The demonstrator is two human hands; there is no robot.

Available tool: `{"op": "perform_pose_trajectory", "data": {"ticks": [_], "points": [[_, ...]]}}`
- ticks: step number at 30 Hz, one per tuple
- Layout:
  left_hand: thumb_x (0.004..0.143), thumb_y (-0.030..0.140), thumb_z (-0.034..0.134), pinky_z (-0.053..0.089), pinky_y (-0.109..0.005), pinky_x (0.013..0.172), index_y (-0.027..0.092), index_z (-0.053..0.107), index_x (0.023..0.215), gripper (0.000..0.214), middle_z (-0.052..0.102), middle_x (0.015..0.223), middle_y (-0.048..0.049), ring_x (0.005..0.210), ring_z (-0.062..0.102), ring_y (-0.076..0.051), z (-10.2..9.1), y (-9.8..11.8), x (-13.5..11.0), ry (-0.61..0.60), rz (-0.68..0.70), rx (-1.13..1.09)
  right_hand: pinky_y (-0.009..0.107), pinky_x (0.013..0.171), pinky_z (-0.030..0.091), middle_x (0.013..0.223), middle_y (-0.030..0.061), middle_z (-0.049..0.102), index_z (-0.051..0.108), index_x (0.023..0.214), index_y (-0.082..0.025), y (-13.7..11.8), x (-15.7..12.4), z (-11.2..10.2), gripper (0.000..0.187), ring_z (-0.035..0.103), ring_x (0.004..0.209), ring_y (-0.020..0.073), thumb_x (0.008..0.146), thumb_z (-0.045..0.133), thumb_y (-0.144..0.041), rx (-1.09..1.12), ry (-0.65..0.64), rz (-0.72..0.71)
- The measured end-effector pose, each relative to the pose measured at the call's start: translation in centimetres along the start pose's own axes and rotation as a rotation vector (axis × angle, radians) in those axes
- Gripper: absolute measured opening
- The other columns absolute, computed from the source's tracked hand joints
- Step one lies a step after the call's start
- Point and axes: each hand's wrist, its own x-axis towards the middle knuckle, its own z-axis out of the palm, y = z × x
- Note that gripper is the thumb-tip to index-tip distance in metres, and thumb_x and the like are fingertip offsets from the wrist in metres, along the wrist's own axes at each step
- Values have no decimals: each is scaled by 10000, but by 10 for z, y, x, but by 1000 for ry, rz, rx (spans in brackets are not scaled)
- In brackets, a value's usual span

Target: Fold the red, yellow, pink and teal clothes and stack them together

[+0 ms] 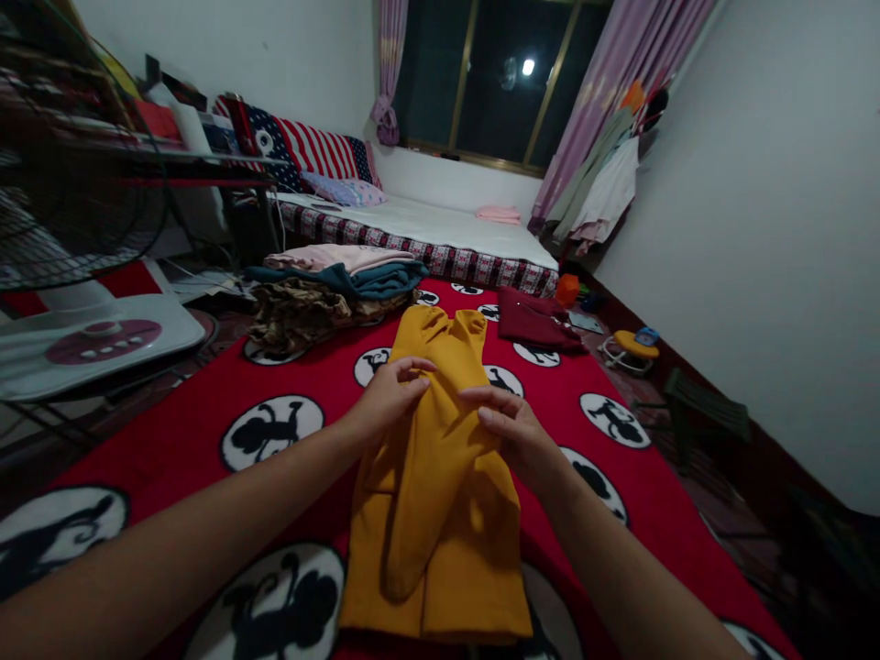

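A mustard-yellow long-sleeved top [474, 559] lies folded into a narrow strip in front of me, one sleeve laid lengthwise down its middle. Its far end is bunched into two rounded folds. My left hand [391, 394] is at the strip's left edge, thumb and fingers closed on the cloth near the upper part of the sleeve. On the opposite edge, my right hand [515, 431] pinches the fabric between thumb and fingers. Both hands are about level with each other. The undersides of the folds are hidden.
Beneath the top spreads a red blanket [309, 495] with white circles. A stack of folded clothes [336, 284] stands at the far left, a dark red garment [536, 319] at the far right. A fan [75, 183] is at left; a stool [632, 346] is by the right wall.
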Motion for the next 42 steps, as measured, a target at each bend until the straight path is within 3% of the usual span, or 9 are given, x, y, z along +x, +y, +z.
{"op": "perform_pose_trajectory", "data": {"ticks": [4, 9, 16, 20, 25, 31, 35, 40, 42], "points": [[702, 289, 651, 419, -181, 549, 142, 570, 1053, 389, 592, 798, 0, 627, 538, -85, -8, 0, -14, -45, -169, -118, 234, 751, 504, 1106, 21, 672, 688, 1094, -256, 14, -19, -3, 386, 645, 842, 135, 712, 738, -285, 94, -42, 76], [735, 354, 645, 402, -181, 500, 156, 609, 1078, 398, 550, 722, 24, 584, 507, -90, -18, 2, -48, -442, -329, 91, 321, 887, 497, 1228, 44, 638, 571, 1288, -280, 21, -46, -8, 625, 629, 1056, 204, 692, 736, -192, 52, -255, 245], [697, 151, 513, 486, -253, 755, 190, 666, 1111, 443, 670, 1048, -43, 929, 607, -178, -34, 14, -86, -663, -311, 212, 363, 843, 535, 1343, 75, 559, 540, 1319, -324, 11, -79, -9, 662, 646, 1040, 239, 693, 729, -223, 70, -332, 242], [696, 62, 453, 480, -271, 863, 234, 634, 1181, 545, 661, 1153, -32, 1043, 600, -191, -42, 6, -96, -665, -60, 372, 375, 843, 543, 1278, 85, 605, 543, 1322, -352, 24, -90, -14, 496, 665, 970, 213, 845, 587, -222, -315, -240, -24], [848, 81, 494, 477, -251, 779, 272, 667, 1071, 341, 618, 1017, -60, 888, 592, -168, -42, -15, -90, -471, 601, 1057, 268, 660, 522, 915, 74, 677, 634, 1221, -312, 41, -79, -12, 346, 636, 778, 166, 925, 510, -182, -1082, -109, -669], [900, 191, 562, 416, -382, 967, 292, 691, 984, 184, 602, 1223, -80, 1136, 538, -232, -44, -24, -80, -462, 998, 1099, 364, 869, 510, 1184, 90, 628, 669, 1110, -311, 32, -67, -4, 286, 572, 1099, 218, 863, 633, -172, -1333, -85, -1002], [885, 201, 556, 406, -373, 999, 254, 699, 936, 161, 675, 1125, -65, 1131, 566, -215, -40, -14, -79, -631, 781, 764, 392, 912, 482, 1130, 46, 687, 682, 1026, -307, 27, -57, -3, 210, 605, 1077, 223, 856, 619, -202, -1160, -242, -823], [813, 457, 578, 505, -268, 609, 146, 592, 848, 314, 632, 739, -27, 687, 617, -161, -28, -22, -54, -266, -71, 317, 325, 661, 528, 786, 31, 693, 644, 878, -213, 44, -19, -6, 164, 651, 705, 203, 797, 637, -356, -442, 171, -87], [721, 517, 653, 474, -234, 530, 152, 551, 888, 414, 582, 669, 8, 616, 588, -142, -25, -27, -46, -198, -243, 213, 320, 604, 525, 796, 26, 689, 619, 941, -210, 49, -8, -9, 296, 642, 655, 197, 751, 678, -429, -222, 207, 105]]}}
